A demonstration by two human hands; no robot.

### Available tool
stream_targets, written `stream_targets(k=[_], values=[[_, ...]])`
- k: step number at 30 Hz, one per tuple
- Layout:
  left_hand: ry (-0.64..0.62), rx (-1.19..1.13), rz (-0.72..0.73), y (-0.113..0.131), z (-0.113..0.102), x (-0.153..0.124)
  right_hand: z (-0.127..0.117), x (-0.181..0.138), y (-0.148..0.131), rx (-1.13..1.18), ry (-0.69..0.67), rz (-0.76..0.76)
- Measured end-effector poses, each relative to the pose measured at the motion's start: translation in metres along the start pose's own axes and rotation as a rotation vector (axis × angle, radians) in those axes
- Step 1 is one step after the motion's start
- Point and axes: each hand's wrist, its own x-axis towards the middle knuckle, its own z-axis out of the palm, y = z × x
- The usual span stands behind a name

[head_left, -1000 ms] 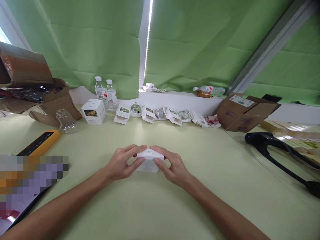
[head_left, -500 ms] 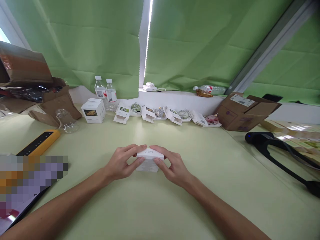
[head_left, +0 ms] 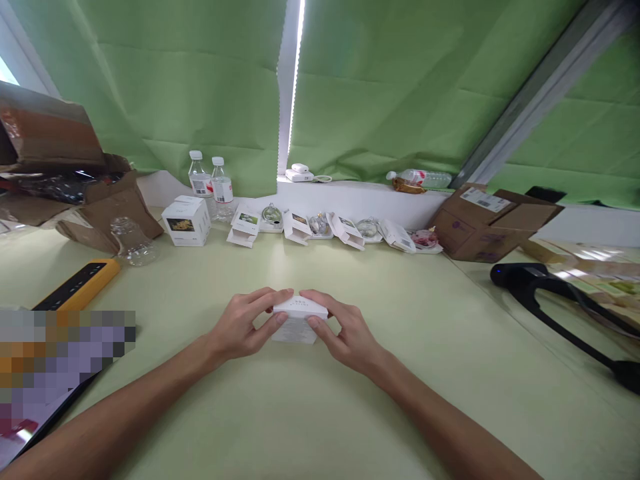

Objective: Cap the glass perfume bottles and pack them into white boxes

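Note:
A small white cardboard box point(head_left: 295, 331) stands on the pale green table point(head_left: 280, 413) in front of me, small print on its top and front. My left hand point(head_left: 250, 321) grips its left side, thumb at the near top edge and fingers behind. On the opposite side my right hand point(head_left: 345, 327) holds it the same way. The fingertips on the far side are partly hidden by the box. Both hands are closed around it, and its top looks slightly bent or raised toward the middle.
Along the back stand a closed white box point(head_left: 186, 223), two plastic bottles point(head_left: 221, 190) and several opened white boxes point(head_left: 299, 227) beside small glass ornaments point(head_left: 320, 225). A clear jar point(head_left: 133, 243) and yellow power strip point(head_left: 83, 283) lie left; a cardboard box point(head_left: 480, 227) and black stand point(head_left: 550, 313) right.

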Motion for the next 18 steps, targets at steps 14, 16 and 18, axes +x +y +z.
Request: stream_targets(k=[14, 16, 18], values=[[0.032, 0.030, 0.015, 0.0043, -0.0019, 0.0031, 0.0026, -0.0003, -0.0004, -0.064, -0.022, 0.028], [0.025, 0.021, 0.001, 0.0041, -0.0014, 0.0028, 0.0026, -0.0002, -0.0004, -0.067, -0.024, 0.029], [0.021, 0.013, -0.015, 0.0036, -0.0009, 0.0024, 0.0024, 0.0000, -0.0003, -0.070, -0.026, 0.035]])
